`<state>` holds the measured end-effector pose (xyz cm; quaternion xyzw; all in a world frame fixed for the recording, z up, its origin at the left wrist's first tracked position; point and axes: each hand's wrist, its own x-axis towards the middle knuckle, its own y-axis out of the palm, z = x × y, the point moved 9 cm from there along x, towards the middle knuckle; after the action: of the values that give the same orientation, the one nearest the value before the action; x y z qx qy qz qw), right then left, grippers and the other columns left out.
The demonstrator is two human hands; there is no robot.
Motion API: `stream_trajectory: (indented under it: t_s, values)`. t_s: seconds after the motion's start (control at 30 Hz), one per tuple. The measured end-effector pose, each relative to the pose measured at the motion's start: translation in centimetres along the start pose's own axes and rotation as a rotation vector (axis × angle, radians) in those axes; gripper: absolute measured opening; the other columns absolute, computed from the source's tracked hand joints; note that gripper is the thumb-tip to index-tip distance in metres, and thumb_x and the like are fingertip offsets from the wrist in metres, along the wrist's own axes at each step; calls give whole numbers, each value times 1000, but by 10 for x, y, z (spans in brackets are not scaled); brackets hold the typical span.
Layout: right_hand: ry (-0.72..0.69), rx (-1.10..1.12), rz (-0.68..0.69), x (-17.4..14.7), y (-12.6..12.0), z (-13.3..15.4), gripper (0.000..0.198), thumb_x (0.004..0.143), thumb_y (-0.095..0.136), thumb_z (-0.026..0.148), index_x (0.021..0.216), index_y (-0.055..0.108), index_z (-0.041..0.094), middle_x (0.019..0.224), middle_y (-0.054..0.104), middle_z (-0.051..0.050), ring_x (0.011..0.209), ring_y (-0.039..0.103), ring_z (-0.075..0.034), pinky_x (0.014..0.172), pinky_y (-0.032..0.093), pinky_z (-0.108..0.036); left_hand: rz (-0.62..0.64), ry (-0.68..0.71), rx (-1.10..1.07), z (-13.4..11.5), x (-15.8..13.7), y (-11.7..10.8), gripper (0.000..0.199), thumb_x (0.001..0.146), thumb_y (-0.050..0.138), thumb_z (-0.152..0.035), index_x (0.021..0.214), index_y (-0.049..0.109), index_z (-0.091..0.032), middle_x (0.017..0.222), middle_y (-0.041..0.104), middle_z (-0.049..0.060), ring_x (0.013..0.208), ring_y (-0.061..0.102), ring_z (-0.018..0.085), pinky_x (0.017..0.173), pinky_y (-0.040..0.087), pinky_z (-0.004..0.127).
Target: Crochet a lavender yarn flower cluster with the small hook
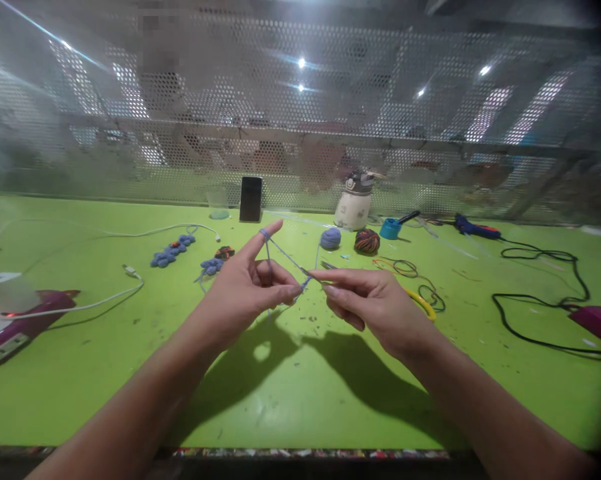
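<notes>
My left hand (253, 280) pinches a short strip of blue crochet work (305, 283) between thumb and fingers. Its index finger points up with blue yarn (285, 253) looped round it, and the strand slants down to the work. Between the thumb and index finger of my right hand (375, 300) is a thin crochet hook (307, 273), its tip at the yarn. Most of the hook's handle is hidden by the fingers. Beyond the hands sits a blue yarn ball (330, 238) with a strand running down from it. A dark multicoloured yarn ball (367, 241) lies beside it.
Blue crocheted pieces (174, 251) lie at left. A phone (251, 199) stands by a clear cup (218, 204). Behind are a white jar (353, 203), blue tape (390, 228) and glue gun (477, 227). Yellow-handled scissors (421, 304) lie near my right hand. Power strips (27, 327) and cables flank the table.
</notes>
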<state>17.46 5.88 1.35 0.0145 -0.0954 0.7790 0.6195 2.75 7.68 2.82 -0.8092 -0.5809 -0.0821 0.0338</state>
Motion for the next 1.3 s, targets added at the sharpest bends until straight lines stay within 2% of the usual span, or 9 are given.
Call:
stream_trajectory:
  t_s: [0.1,0.17,0.3,0.43,0.53,0.63,0.77,0.87,1.3]
  values:
    - [15,-38,19,2,1,-2,38,81,61,27,114,72,12,51,43,5,45,31,-7,44,25,-24,29,-1,57,5,0,5,102,68,74,-11,153,19,-26,66,67,-1,59,60,15,59,46,26]
    - [19,-77,23,4,1,-5,36,81,62,26,112,73,13,51,45,4,45,33,-7,44,27,-24,36,46,169,5,-1,8,97,71,71,-11,153,21,-27,67,66,-1,60,59,16,60,46,26]
    - [59,-73,-29,8,-1,-17,34,79,66,25,110,74,14,50,45,5,45,34,-8,44,27,-23,23,241,476,-1,-7,19,74,79,61,-11,147,38,-29,71,64,-1,63,55,14,69,45,27]
    - [124,118,-69,8,2,-26,40,79,67,25,118,69,14,52,49,5,44,36,-7,44,27,-23,-29,345,493,-7,-15,25,58,81,60,-13,136,54,-28,71,63,0,63,50,15,71,42,28]
    - [90,288,-90,7,5,-23,44,80,69,29,123,66,18,56,53,5,44,37,-6,45,25,-22,-76,278,306,-6,-13,18,69,77,67,-14,142,46,-27,73,64,1,68,55,16,74,45,29]
    - [36,330,-110,6,4,-18,41,78,72,30,118,69,19,55,53,5,43,37,-5,44,25,-22,-84,91,0,5,-5,9,93,69,75,-13,150,29,-23,69,65,-1,63,58,15,66,46,27]
    - [32,290,-96,5,4,-16,38,77,72,31,113,71,17,54,54,4,43,39,-6,43,26,-22,-57,-126,-263,20,3,3,96,62,82,-11,145,35,-13,65,65,-1,55,55,10,55,40,21]
    - [39,264,-76,5,4,-16,38,78,71,31,113,71,17,55,55,4,43,40,-6,43,27,-22,-54,-177,-307,22,3,0,94,60,82,-8,143,38,-12,65,66,-1,56,57,10,56,40,21]
    - [98,283,8,3,6,-18,41,80,70,31,118,68,17,53,50,6,42,36,-5,44,20,-22,-43,-152,-266,22,5,-3,90,61,83,-11,140,41,-11,65,66,-1,56,58,11,55,39,23]
